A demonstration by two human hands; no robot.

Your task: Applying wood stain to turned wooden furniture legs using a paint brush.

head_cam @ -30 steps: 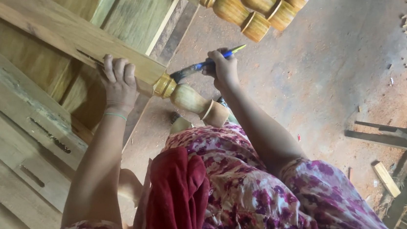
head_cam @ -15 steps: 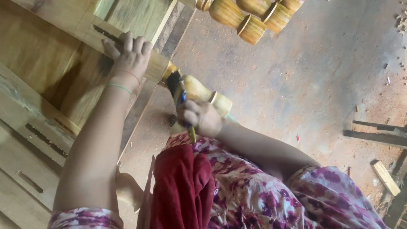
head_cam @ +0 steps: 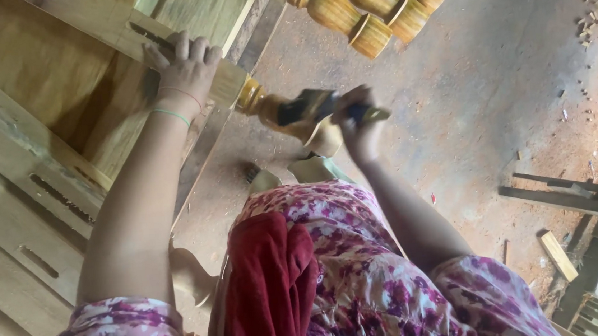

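Note:
My left hand [head_cam: 186,70] rests on a pale wooden rail [head_cam: 234,86] of a furniture frame, fingers curled over its edge. A turned yellow-brown wooden leg [head_cam: 269,109] sticks out from the end of that rail. Against this leg, my right hand [head_cam: 362,130] grips a dark brush-like tool with a blue handle [head_cam: 311,105]. The tool's working end is blurred. A red cloth [head_cam: 270,286] lies over my flowered lap.
Two more turned wooden legs [head_cam: 371,3] lie on the dirt floor at the top. Slatted wooden panels [head_cam: 9,236] fill the left side. Wood strips and offcuts [head_cam: 568,198] lie at the right, with chips scattered on the floor.
My right hand dropped from above the turned leg toward my lap, then came back up to the leg's right side with the tool. My left hand stayed on the rail.

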